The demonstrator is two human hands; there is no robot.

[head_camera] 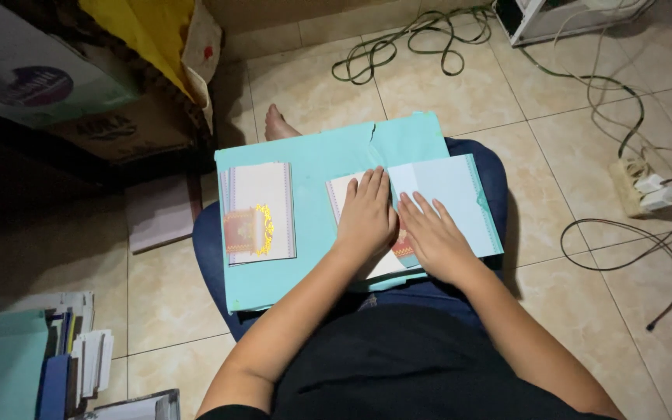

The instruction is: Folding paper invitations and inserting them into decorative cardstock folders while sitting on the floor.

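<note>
Tiled floor in dim warm light

Beige floor tiles carry green cables, a white power strip and cardboard boxes.

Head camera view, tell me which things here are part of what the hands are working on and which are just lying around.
In use:
left hand
right hand
open pale-blue card under both hands
finished card stack
teal board on the lap

Lying about:
green cable
power strip
cardboard boxes
paper stacks on the floor
</note>
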